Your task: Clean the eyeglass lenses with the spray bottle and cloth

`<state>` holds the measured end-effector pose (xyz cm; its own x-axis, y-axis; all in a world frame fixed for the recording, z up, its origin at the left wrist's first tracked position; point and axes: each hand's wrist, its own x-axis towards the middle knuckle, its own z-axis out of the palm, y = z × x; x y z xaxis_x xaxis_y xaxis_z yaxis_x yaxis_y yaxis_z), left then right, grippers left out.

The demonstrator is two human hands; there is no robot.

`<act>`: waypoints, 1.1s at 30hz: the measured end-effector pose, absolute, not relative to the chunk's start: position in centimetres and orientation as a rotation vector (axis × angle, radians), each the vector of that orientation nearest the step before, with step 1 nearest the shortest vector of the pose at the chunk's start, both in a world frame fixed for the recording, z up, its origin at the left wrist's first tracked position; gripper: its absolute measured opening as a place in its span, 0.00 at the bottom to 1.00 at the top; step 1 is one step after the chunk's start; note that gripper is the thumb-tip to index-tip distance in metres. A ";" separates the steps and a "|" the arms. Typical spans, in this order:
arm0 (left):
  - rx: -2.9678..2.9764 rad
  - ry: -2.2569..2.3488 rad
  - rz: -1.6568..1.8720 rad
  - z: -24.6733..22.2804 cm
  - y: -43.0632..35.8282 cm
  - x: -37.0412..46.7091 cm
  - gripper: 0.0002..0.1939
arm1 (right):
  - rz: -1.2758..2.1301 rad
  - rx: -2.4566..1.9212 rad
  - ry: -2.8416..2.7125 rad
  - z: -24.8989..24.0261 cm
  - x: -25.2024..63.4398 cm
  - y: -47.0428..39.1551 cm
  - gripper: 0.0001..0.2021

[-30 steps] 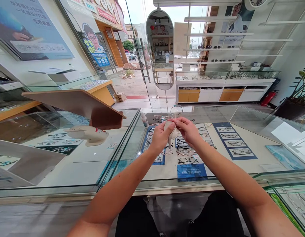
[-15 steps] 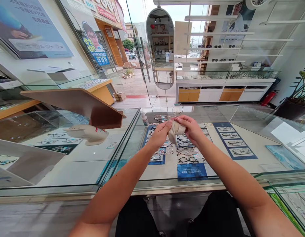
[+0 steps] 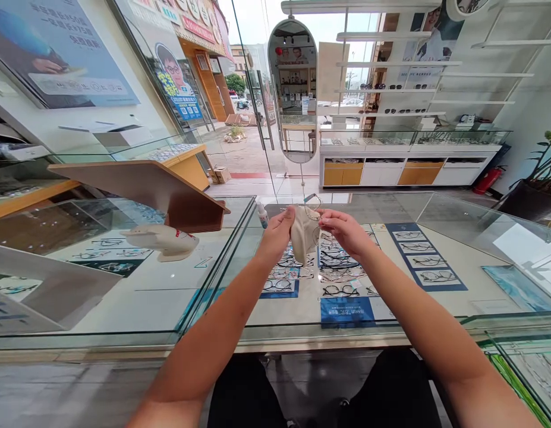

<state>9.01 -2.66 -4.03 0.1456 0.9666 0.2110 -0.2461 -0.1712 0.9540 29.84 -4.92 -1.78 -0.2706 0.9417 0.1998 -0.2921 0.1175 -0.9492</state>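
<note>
Above the glass counter, my left hand (image 3: 277,235) is closed on a beige cleaning cloth (image 3: 304,238), which hangs down in folds. My right hand (image 3: 344,229) pinches a thin-rimmed pair of eyeglasses (image 3: 312,202) beside the cloth. One lens rises above the cloth, and part of the frame is hidden behind the cloth and fingers. A small white spray bottle (image 3: 262,215) stands on the counter just beyond my left hand.
Rows of eyeglass frames (image 3: 340,290) lie inside the glass display case (image 3: 302,333). To the left are a brown wooden stand (image 3: 168,190) and a beige bust-like display (image 3: 166,239). An oval mirror (image 3: 295,89) stands beyond the counter.
My left hand has shifted left with the cloth, which hangs more open. The eyeglasses have turned, and one lens stands higher above the cloth.
</note>
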 end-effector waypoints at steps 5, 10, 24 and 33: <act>1.268 0.804 1.312 -3.7 -2.9 9.0 0.39 | 1.439 -0.783 -1.332 -2.5 29.2 -5.1 0.11; 1.332 0.859 1.295 -3.7 -3.1 8.9 0.39 | 1.494 -0.842 -1.295 -3.0 28.9 -5.0 0.10; 1.292 0.750 1.209 -2.9 -3.7 8.9 0.32 | 1.558 -0.796 -1.206 -2.5 28.5 -5.5 0.11; 1.033 0.708 1.317 -2.7 -4.7 10.5 0.32 | 1.480 -0.740 -1.336 -2.9 27.7 -6.0 0.15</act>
